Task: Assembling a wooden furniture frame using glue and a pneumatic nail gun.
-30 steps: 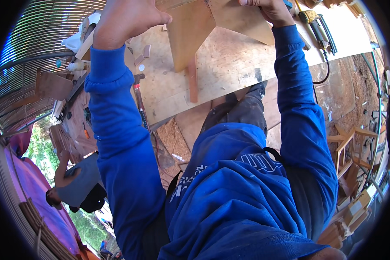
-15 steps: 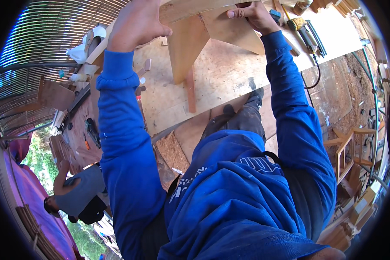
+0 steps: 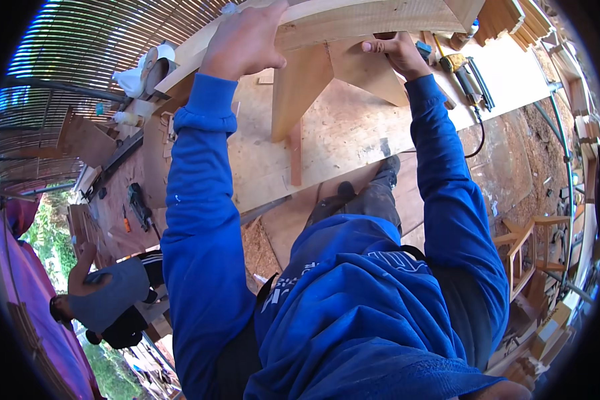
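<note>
A wooden frame [image 3: 373, 25] with a thick curved rail stands at the far side of the workbench [image 3: 353, 127]. Two pale tapered boards, one on the left [image 3: 300, 93] and one on the right [image 3: 367, 70], spread downward from under the rail. My left hand [image 3: 247, 41] grips the rail near its left part, thumb on the near face and fingers over the top. Below the rail, my right hand [image 3: 401, 55] holds the frame beside the right board; its thumb points left, and its other fingers are partly hidden. A narrow wooden strip [image 3: 295, 153] reaches toward the bench's near edge.
A yellow and black nail gun [image 3: 463, 73] with a hose lies right of my right hand. At left are a green and black power tool [image 3: 139, 203] and an orange-handled screwdriver [image 3: 126, 219]. Another person [image 3: 110, 293] works at lower left. A wooden chair frame [image 3: 527, 253] stands at right.
The wooden frame and both hands sit slightly lower in the picture, with more of the rail showing. My left hand appears further right. Both hands keep their hold.
</note>
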The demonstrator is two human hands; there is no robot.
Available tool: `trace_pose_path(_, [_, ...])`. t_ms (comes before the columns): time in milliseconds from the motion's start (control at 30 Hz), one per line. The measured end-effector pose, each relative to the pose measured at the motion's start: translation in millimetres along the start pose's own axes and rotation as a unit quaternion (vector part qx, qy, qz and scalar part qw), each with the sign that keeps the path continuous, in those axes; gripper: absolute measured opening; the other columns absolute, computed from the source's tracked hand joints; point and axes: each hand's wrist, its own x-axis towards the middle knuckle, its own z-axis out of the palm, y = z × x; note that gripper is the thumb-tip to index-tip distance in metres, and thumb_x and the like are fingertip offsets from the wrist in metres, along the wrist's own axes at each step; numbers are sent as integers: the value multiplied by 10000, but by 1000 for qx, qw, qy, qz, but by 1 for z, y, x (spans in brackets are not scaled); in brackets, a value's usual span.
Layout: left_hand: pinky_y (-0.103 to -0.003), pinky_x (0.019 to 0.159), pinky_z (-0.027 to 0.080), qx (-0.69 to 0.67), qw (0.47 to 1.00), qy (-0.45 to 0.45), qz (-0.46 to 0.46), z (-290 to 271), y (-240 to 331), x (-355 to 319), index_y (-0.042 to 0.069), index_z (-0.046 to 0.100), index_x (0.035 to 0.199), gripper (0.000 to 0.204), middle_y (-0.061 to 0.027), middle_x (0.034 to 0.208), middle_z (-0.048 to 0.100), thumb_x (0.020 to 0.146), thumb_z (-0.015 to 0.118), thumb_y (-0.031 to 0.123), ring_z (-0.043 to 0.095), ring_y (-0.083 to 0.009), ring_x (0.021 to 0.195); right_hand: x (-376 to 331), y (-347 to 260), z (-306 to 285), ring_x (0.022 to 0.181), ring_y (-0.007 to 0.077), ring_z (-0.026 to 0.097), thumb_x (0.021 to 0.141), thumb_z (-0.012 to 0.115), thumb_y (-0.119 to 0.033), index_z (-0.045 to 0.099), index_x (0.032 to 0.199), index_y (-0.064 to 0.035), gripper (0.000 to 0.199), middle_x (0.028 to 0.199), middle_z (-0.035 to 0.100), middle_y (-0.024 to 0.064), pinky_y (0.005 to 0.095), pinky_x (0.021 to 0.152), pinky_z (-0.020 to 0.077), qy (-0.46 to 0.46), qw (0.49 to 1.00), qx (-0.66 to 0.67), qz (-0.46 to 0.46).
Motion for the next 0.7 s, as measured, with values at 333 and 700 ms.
trace_pose_path(333, [-473, 864, 526, -11, 1000, -9, 0, 2, 2, 0, 53, 476, 1390, 921, -247, 1066, 659, 587, 888, 237, 635, -418, 1020, -3, -1, 1, 1155, 211, 583, 719, 865, -78, 620, 1232, 43, 581, 1227, 661, 85, 331, 1022, 425, 0, 1000, 25, -13])
trace_pose_path(700, [-487, 890, 515, -52, 998, 26, 23, -9, 3, -9, 10, 547, 1290, 821, -250, 1088, 663, 571, 868, 240, 619, -441, 1036, -69, -144, 49, 851, 186, 696, 880, 758, -165, 694, 1126, -39, 283, 939, 732, 77, 332, 775, 536, 153, 798, -553, -184])
